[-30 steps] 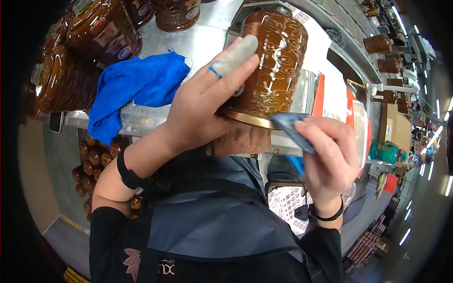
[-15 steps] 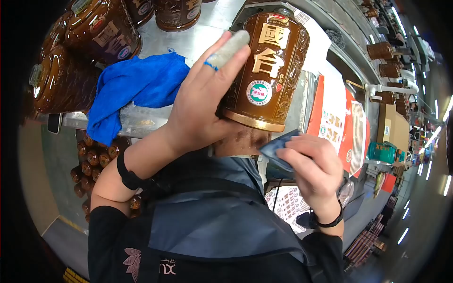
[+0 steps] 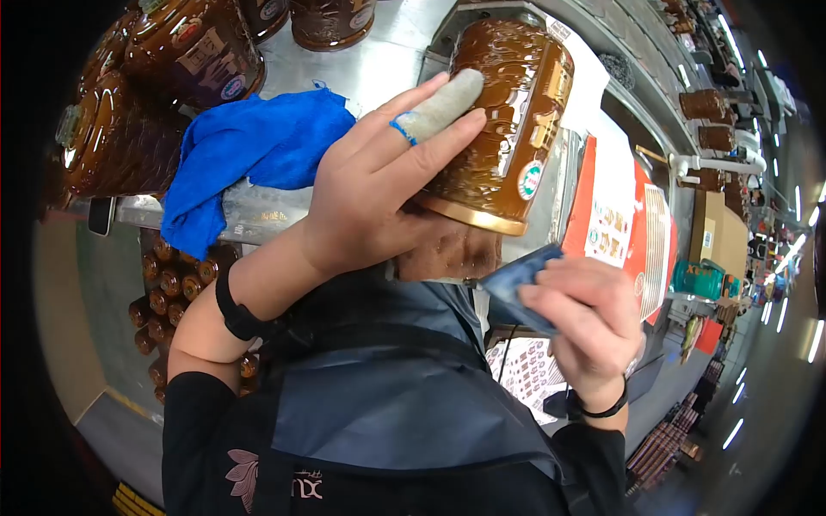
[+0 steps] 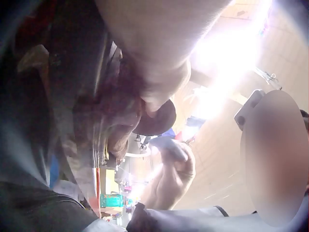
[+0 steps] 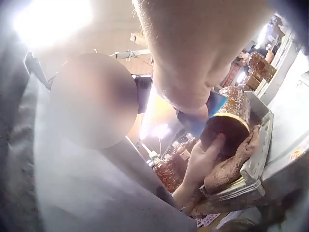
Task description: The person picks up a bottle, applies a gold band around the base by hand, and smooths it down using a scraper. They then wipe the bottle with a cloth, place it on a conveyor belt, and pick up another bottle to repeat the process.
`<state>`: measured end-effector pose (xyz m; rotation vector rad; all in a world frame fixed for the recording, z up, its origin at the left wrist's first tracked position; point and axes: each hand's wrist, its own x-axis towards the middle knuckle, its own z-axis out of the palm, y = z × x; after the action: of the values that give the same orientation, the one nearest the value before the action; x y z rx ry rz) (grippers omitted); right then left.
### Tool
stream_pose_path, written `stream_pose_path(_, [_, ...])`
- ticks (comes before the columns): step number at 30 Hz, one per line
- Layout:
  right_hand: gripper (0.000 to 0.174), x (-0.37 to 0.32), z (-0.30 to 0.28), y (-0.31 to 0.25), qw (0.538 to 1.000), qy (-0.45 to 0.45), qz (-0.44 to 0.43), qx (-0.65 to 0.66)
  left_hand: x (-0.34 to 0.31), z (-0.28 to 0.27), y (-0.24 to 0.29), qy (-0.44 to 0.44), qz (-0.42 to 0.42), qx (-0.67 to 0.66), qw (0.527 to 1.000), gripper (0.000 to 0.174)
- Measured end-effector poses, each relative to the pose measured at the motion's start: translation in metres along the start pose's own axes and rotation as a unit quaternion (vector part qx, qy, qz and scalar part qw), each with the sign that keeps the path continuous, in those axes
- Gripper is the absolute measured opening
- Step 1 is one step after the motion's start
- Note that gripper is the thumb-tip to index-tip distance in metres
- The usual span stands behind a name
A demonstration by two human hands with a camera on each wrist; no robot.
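Note:
A brown glass bottle (image 3: 516, 103) with raised texture and gold characters lies on its side, its gold-banded base facing the person. My left hand (image 3: 370, 189) grips it, fingers spread over its side; one finger wears a grey cover (image 3: 446, 107). In the right wrist view, the left thumb (image 5: 216, 144) presses against the dark base (image 5: 212, 129). My right hand (image 3: 598, 314) pinches a folded blue-grey cloth (image 3: 514, 288) between thumb and fingers, just below the base and apart from it in the head view. Beneath the bottle is a brown towel pad (image 3: 452, 252).
A blue cloth (image 3: 258, 142) drapes over the edge of the metal table (image 3: 387, 39). Several similar bottles (image 3: 194, 56) stand at the far left, with more (image 3: 163, 292) below. Red and white printed sheets (image 3: 607, 215) lie to the right.
The bottle has turned: its lettered front came into view, then rolled rightward, leaving a textured side uppermost. The right hand's cloth has moved from the gold band down away from the base.

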<state>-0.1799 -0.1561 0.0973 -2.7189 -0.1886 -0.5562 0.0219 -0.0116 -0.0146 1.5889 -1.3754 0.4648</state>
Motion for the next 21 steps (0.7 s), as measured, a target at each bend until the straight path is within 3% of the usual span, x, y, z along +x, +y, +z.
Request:
stream_pose_path(4, [0.029,0.008,-0.005,0.001,0.999,0.014,-0.029,-0.036,0.004,0.002,0.004,0.0,-0.001,-0.039,0.999,0.099])
stream_pose_path(7, [0.032,0.016,-0.002,0.0,0.998,0.015,-0.047,-0.047,0.001,0.003,0.009,-0.053,-0.132,-0.075,0.987,0.111])
stream_pose_path(10, [0.033,0.021,0.005,0.002,0.996,0.018,-0.064,-0.056,-0.005,0.009,0.008,-0.054,-0.166,-0.139,0.975,0.109])
stream_pose_path(14, [0.032,0.009,0.005,0.004,0.998,0.0,-0.032,-0.049,-0.008,0.0,0.009,-0.095,-0.177,-0.11,0.973,0.105])
stream_pose_path(16, [0.03,0.002,0.006,0.005,0.996,-0.084,-0.009,-0.015,-0.005,-0.005,0.009,-0.104,-0.146,-0.061,0.982,0.101])
stream_pose_path(18, [0.03,0.001,0.0,0.001,0.996,-0.087,-0.003,-0.026,-0.002,-0.005,0.008,-0.081,-0.124,-0.058,0.987,0.1])
stream_pose_path(20, [0.031,0.003,-0.006,-0.004,0.999,0.008,-0.01,-0.041,-0.004,-0.003,0.01,-0.065,-0.102,-0.058,0.991,0.098])
stream_pose_path(21, [0.031,0.008,-0.008,-0.005,0.999,-0.006,-0.016,-0.05,-0.004,-0.003,0.01,-0.066,-0.107,-0.06,0.99,0.098])
